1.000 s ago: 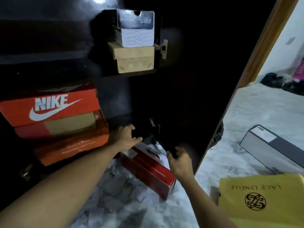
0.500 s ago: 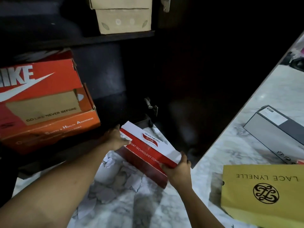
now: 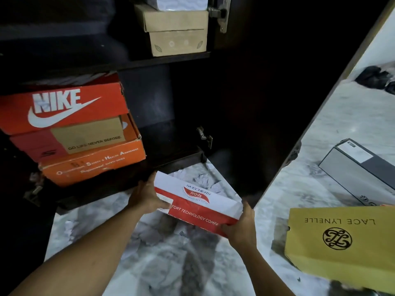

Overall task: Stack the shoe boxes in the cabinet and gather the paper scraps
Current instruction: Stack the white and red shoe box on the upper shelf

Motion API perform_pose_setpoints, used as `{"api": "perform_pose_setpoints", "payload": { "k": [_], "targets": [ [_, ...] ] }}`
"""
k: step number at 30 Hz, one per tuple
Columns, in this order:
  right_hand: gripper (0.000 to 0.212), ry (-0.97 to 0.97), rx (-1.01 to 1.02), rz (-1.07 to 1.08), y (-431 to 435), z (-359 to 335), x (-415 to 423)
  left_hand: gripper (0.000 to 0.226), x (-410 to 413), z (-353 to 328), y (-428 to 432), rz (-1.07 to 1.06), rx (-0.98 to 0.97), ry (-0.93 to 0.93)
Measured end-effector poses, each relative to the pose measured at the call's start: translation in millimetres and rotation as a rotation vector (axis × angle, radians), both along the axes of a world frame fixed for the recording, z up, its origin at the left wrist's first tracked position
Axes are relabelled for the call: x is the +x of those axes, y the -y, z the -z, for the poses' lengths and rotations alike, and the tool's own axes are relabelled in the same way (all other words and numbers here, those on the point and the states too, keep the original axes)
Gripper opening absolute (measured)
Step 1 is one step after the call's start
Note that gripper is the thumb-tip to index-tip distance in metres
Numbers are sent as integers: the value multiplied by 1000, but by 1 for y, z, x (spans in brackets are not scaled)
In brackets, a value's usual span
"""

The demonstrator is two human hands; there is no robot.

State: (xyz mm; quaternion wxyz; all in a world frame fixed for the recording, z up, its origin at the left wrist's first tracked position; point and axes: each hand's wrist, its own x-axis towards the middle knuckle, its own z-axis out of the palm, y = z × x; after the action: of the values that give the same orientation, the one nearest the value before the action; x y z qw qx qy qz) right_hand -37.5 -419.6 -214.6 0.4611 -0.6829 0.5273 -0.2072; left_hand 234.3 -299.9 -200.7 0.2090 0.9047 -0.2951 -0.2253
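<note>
Skechers box (image 3: 197, 207), Nike box (image 3: 64, 108), orange safety-shoe box (image 3: 92, 163), yellow box (image 3: 342, 242): all matt cardboard, orange one scuffed. Floor (image 3: 171, 270) polished veined marble, paper scraps (image 3: 201, 180) crumpled. Cabinet (image 3: 245, 92) dark glossy wood, metal hinge (image 3: 221, 12).

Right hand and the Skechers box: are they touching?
Touching. The head view shows the right hand gripping the right end of the Skechers box.

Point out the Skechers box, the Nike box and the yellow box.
Skechers box (image 3: 197, 198): head view, white lid, at the logo.
Nike box (image 3: 64, 110): head view, front face, at the logo.
Yellow box (image 3: 338, 239): head view, lid, at the round emblem.
</note>
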Motion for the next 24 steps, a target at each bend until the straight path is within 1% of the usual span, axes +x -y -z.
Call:
{"api": "perform_pose_setpoints", "payload": {
  "k": [1, 3, 4, 8, 10, 12, 14, 15, 16, 18, 19, 20, 22, 23, 24],
  "targets": [
    [86, 30, 14, 7, -6, 1, -6, 127, -9, 0, -11, -21, -44, -1],
    [91, 93, 36, 23, -20, 5, -16, 99, -28, -2, -32, -77, -149, -23],
    [93, 117, 42, 36, -28, 8, -21, 93, -36, -2, -42, -98, -184, -29],
    [86, 139, 100, 111, -48, 16, -39, 93, -65, 2, -75, -197, -246, -131],
    [83, 154, 132, 128, -54, 16, -45, 96, -73, 4, -85, -216, -255, -125],
    [88, 167, 137, 108, -56, 14, -49, 108, -79, 1, -93, -213, -278, -122],
    [105, 170, 116, 63, -55, 5, -49, 134, -78, -1, -101, -219, -299, -143],
    [110, 159, 89, 29, -53, -2, -48, 139, -76, -5, -103, -215, -300, -158],
    [114, 153, 58, -16, -51, -8, -45, 132, -75, -11, -104, -194, -314, -165],
    [125, 162, 52, -55, -48, -23, -39, 96, -70, -25, -106, -164, -370, -148],
    [126, 177, 45, -62, -46, -33, -35, 83, -69, -37, -106, -152, -397, -137],
    [123, 204, 21, -80, -43, -42, -30, 79, -67, -49, -106, -150, -432, -123],
    [105, 253, -48, -101, -40, -67, -20, 90, -59, -76, -103, -139, -501, -81],
    [102, 278, -74, -106, -39, -82, -15, 95, -54, -92, -101, -141, -536, -55],
    [103, 308, -111, -112, -38, -99, -10, 96, -49, -110, -99, -139, -581, -53]
  ]
}}
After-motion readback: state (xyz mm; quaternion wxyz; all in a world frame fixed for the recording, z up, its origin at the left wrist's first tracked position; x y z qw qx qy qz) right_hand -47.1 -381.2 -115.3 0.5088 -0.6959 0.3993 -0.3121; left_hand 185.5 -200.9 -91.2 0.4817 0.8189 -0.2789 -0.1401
